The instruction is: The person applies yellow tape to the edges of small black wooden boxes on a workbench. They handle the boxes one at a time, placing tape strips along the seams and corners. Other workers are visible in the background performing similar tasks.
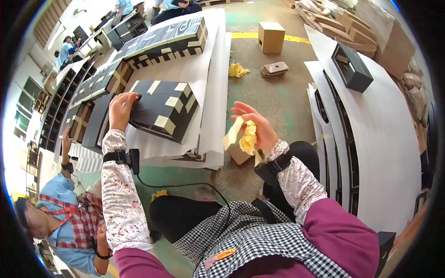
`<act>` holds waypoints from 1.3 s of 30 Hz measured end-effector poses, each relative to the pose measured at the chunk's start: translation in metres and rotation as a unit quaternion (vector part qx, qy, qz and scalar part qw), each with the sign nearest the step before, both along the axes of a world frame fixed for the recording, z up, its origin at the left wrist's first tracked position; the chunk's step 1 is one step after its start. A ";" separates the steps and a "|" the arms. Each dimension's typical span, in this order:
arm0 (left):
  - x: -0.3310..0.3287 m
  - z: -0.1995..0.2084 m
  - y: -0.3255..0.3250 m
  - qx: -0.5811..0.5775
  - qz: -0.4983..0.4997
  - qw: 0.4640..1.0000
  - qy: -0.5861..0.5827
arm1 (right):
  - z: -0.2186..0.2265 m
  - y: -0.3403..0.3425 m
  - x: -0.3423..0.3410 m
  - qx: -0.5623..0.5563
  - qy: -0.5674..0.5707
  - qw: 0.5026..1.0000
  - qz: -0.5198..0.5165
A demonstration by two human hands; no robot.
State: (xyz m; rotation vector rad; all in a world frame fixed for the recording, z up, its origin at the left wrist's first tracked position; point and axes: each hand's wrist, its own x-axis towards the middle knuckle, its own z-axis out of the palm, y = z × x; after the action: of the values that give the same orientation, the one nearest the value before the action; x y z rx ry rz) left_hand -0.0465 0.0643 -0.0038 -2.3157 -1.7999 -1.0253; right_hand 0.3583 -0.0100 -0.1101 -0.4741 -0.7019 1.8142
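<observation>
A dark wooden box [155,109] with pale yellow tape strips along its edges lies on the paper-covered stack to my left. My left hand [121,110] is at its left edge, with bent fingers closed over that edge; the thumb is mostly hidden. Near the stack's right side, my right hand [260,127] holds a crumpled wad of yellow tape [249,138] against the palm and thumb, its upper fingers partly stretched. One flatter strip of the tape sticks out towards the left. A small brown cardboard box [239,155] shows below the right hand.
More taped dark boxes [164,39] stand behind and left. At the left, a co-worker in a checked apron [83,211] reaches up. On the floor are a carton [271,37], brown pads [274,69] and crumpled yellow tape [238,70]. A black frame [352,67] sits on the right-hand stack.
</observation>
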 end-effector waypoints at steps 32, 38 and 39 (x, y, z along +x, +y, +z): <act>0.188 -0.050 -0.146 -0.277 -0.138 0.850 -0.425 | -0.019 0.000 -0.049 0.227 -0.174 0.957 -0.042; 0.162 -0.037 -0.146 -0.237 -0.109 0.880 -0.396 | -0.015 0.010 -0.083 0.271 -0.167 0.945 -0.080; 0.159 -0.038 -0.145 -0.224 -0.113 0.884 -0.396 | -0.010 0.007 -0.088 0.269 -0.167 0.943 -0.102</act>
State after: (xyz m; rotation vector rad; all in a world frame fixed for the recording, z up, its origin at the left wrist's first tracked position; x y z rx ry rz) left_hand 0.1130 -0.0811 -0.0420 -2.6318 -2.2391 -2.0221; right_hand 0.2704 -0.0035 -0.1201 -0.4655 -1.2874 1.2831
